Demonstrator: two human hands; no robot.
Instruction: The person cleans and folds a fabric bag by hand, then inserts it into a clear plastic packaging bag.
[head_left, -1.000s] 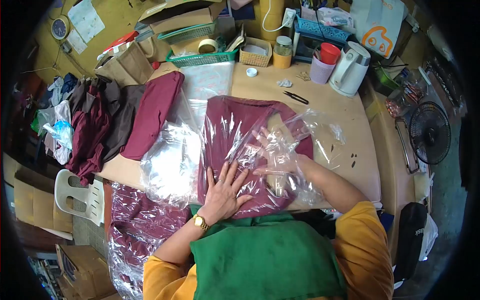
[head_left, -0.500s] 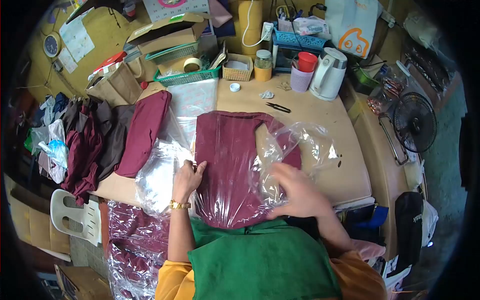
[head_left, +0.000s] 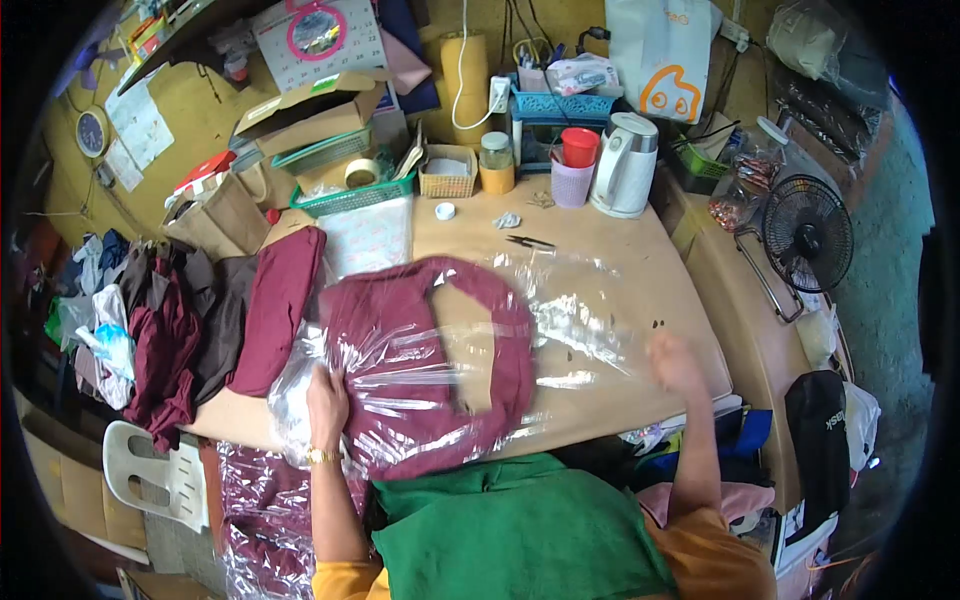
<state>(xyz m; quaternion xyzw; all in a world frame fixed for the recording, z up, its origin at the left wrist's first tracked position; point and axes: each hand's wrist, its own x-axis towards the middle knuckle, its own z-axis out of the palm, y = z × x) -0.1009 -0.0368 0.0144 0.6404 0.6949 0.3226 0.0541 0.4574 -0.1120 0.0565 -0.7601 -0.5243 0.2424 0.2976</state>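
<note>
A maroon garment [head_left: 385,330] lies inside a clear plastic bag [head_left: 575,335] on the tan table, with a strap-like part curving round to its right. At the bag's left edge, my left hand [head_left: 328,400] is closed on the plastic and the garment's side. My right hand [head_left: 678,365], blurred and closed, holds the stretched right end of the bag. A folded maroon garment [head_left: 280,310] lies to the left, beside more clear plastic [head_left: 292,395].
Black snips [head_left: 530,243], a white cap [head_left: 445,211], a white kettle [head_left: 626,165] and a lilac cup [head_left: 572,184] stand or lie toward the back. Green baskets [head_left: 352,198] are at the back left. A black fan [head_left: 808,232] is at the right, a white stool [head_left: 160,475] at the lower left.
My right hand has moved right and closed, pulling the bag's end out flat. My left hand has closed on the left edge. The view has shifted, and the garment's strap-like part now curves lower.
</note>
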